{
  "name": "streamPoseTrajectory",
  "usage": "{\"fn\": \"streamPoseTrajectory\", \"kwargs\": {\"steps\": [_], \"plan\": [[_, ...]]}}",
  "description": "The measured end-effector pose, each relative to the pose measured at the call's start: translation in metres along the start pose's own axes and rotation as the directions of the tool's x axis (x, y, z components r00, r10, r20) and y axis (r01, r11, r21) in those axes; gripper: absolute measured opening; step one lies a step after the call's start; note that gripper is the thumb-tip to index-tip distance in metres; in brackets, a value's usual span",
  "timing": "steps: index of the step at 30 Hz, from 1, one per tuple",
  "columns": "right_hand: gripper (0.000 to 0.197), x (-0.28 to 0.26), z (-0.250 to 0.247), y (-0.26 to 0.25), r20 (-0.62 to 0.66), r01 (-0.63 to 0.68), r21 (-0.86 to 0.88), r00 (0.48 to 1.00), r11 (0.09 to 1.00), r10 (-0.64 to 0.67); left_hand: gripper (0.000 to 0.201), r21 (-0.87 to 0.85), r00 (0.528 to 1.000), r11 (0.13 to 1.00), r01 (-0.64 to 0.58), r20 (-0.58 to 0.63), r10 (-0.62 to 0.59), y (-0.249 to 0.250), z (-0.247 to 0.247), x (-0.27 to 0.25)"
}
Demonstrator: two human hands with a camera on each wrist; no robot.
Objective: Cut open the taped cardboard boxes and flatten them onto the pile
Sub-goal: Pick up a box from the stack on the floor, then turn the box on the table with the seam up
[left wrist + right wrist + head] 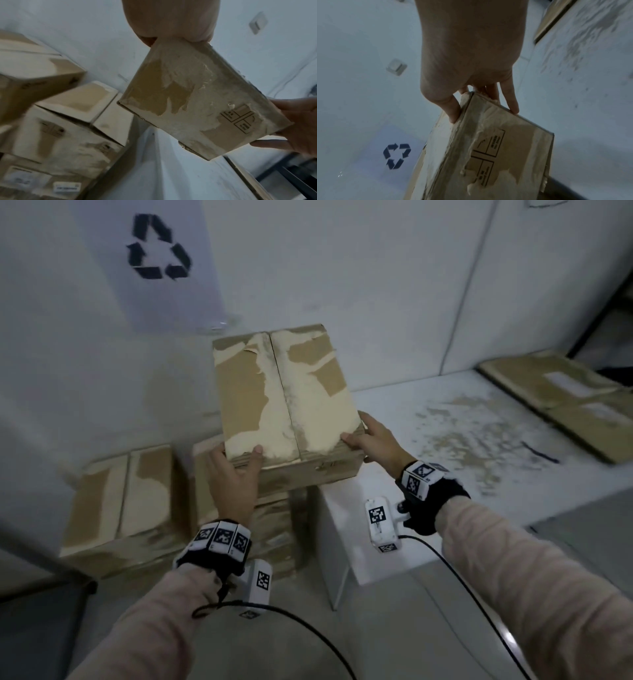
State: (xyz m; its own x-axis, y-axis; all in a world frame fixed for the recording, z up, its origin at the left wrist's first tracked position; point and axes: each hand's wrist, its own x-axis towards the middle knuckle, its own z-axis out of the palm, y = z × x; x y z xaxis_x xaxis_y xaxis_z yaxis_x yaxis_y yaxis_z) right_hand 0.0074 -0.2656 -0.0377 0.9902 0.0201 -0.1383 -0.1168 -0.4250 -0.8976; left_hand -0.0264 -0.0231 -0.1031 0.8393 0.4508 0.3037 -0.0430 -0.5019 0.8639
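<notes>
I hold a closed cardboard box point(284, 392) in the air in front of the wall; its brown paper is torn away in pale patches and a seam runs down the top. My left hand point(236, 470) grips its near left corner, thumb on top. At the near right corner my right hand point(366, 436) grips it the same way. The left wrist view shows the box point(197, 101) from below, with my left hand point(171, 20) at one corner and my right hand point(300, 121) at the other. In the right wrist view my right hand point(471, 47) pinches the box point(496, 155) edge.
Closed boxes point(120, 498) are stacked on the floor below and to the left. A white platform point(462, 440) stands at the right, with flattened cardboard point(565, 398) at its far end and a thin dark object point(539, 451) on it. A recycling sign point(157, 248) hangs on the wall.
</notes>
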Motion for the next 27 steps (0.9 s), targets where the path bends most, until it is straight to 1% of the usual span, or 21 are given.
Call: {"fn": "streamPoseTrajectory", "kwargs": {"steps": [3, 6, 9, 12, 16, 20, 24, 27], "plan": [[0.050, -0.020, -0.063, 0.029, -0.059, -0.012, -0.023, 0.998, 1.000, 0.011, 0.061, 0.003, 0.998, 1.000, -0.016, 0.060, 0.016, 0.038, 0.051, -0.035], [0.046, -0.035, -0.114, 0.056, -0.076, -0.073, 0.009, 0.994, 0.997, 0.073, 0.060, 0.014, 0.991, 0.999, -0.046, 0.125, 0.044, 0.065, 0.093, -0.061], [0.042, -0.037, -0.159, 0.085, -0.062, -0.141, 0.031, 0.988, 0.990, 0.143, 0.058, 0.041, 0.979, 0.993, -0.106, 0.177, 0.097, 0.087, 0.135, -0.076], [0.042, -0.027, -0.198, 0.111, -0.086, -0.184, 0.041, 0.979, 0.982, 0.187, 0.057, 0.055, 0.965, 0.990, -0.126, 0.237, 0.109, 0.104, 0.179, -0.087], [0.043, 0.007, -0.251, 0.140, -0.112, -0.221, 0.060, 0.968, 0.973, 0.227, 0.056, 0.064, 0.938, 0.990, -0.128, 0.332, 0.099, 0.123, 0.246, -0.086], [0.029, 0.059, -0.306, 0.166, -0.111, -0.239, 0.006, 0.965, 0.971, 0.238, 0.053, 0.033, 0.896, 0.992, -0.125, 0.434, 0.099, 0.138, 0.313, -0.064], [0.027, 0.112, -0.356, 0.178, -0.072, -0.274, -0.056, 0.960, 0.960, 0.270, 0.052, 0.034, 0.845, 0.999, -0.028, 0.535, 0.006, 0.155, 0.365, -0.039], [0.031, 0.148, -0.386, 0.187, -0.052, -0.307, -0.100, 0.951, 0.946, 0.303, 0.051, 0.040, 0.832, 0.999, -0.030, 0.555, 0.003, 0.164, 0.399, -0.029]]}}
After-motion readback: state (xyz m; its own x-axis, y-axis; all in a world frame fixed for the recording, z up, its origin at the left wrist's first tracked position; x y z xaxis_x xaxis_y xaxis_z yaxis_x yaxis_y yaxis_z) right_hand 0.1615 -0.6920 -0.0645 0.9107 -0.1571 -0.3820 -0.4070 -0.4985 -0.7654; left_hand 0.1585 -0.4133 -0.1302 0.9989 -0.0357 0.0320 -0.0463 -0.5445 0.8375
